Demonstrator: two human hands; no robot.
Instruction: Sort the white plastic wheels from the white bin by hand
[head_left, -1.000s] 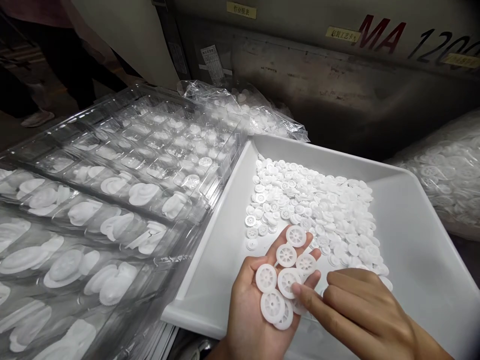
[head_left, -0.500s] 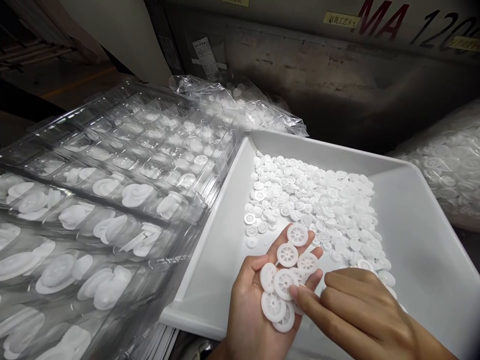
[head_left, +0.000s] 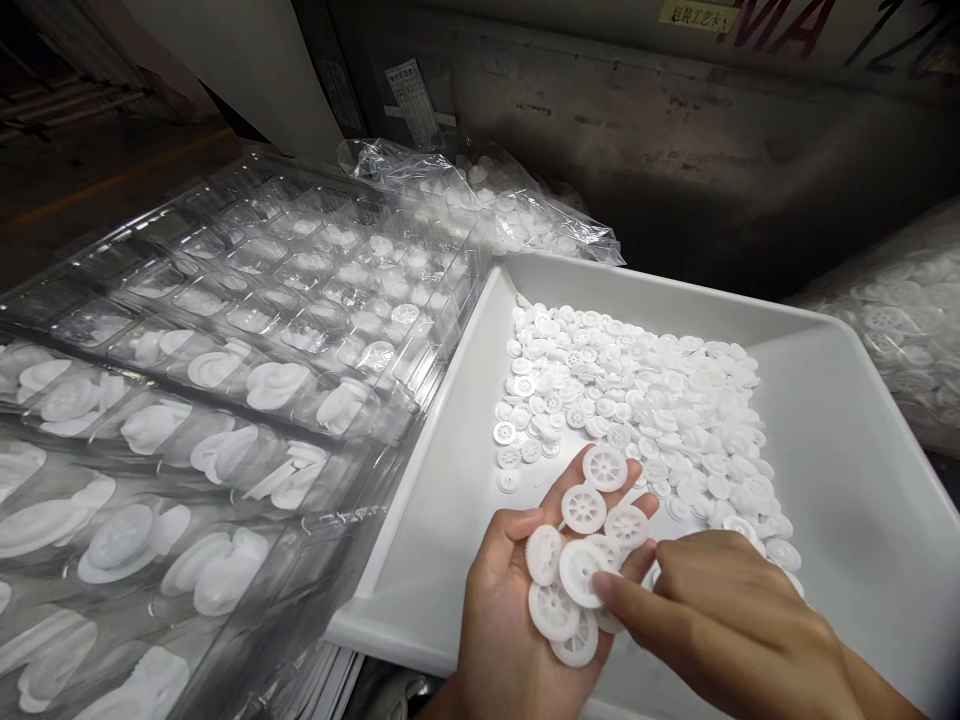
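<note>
My left hand (head_left: 517, 620) is palm up over the near end of a white tray (head_left: 420, 580), cupped around several white plastic gears (head_left: 583, 509). The gears are spoked and toothed, and they overlap across my palm and fingers. My right hand (head_left: 727, 610) reaches in from the right. One of its fingertips presses on the middle gear (head_left: 577, 572), while its other fingers are curled under. Whatever those curled fingers may hold is hidden. Beyond both hands, a heap of similar gears (head_left: 660, 400) covers the middle of the tray.
Stacked clear plastic trays (head_left: 247, 290) with white parts in their pockets stand at the left. A clear bag of white parts (head_left: 517, 215) lies behind the white tray. Another full bag (head_left: 915, 320) is at the right. A dark panel (head_left: 645, 150) rises at the back.
The view has shifted slightly, so the tray and hands appear a little further right. My right fingertip has slid slightly right over the middle gear. The gears remain in my left palm.
</note>
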